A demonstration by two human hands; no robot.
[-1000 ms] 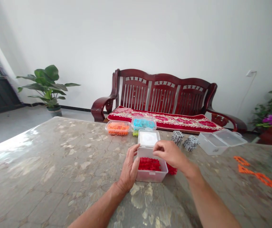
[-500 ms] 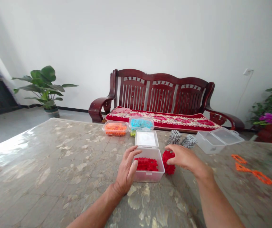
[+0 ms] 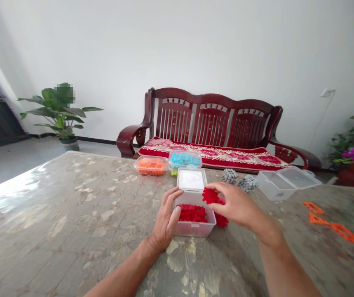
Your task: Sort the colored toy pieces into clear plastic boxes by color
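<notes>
My right hand (image 3: 230, 203) pinches a red interlocking building piece (image 3: 209, 195) between thumb and fingers, above the right rear rim of a clear plastic box (image 3: 193, 229). Inside that box lie red building pieces (image 3: 191, 213) in a stacked row. More red pieces (image 3: 222, 220) stand on the table against the box's right side, partly hidden by my right hand. My left hand (image 3: 166, 218) grips the box's left wall, its thumb at the rim and its fingers toward the back corner. The box's hinged lid (image 3: 191, 179) lies folded back behind it.
Behind are lidded boxes of orange (image 3: 151, 166) and blue pieces (image 3: 184, 159). Grey piece clusters (image 3: 229, 176) and an open clear box (image 3: 274, 189) stand at right. Joined orange pieces (image 3: 333, 225) lie farther right on the table (image 3: 87, 231). A wooden bench (image 3: 214, 119) stands beyond.
My right hand has lifted a red piece from the group beside the box and moved it up and left over the rim. My left hand has stayed at the box.
</notes>
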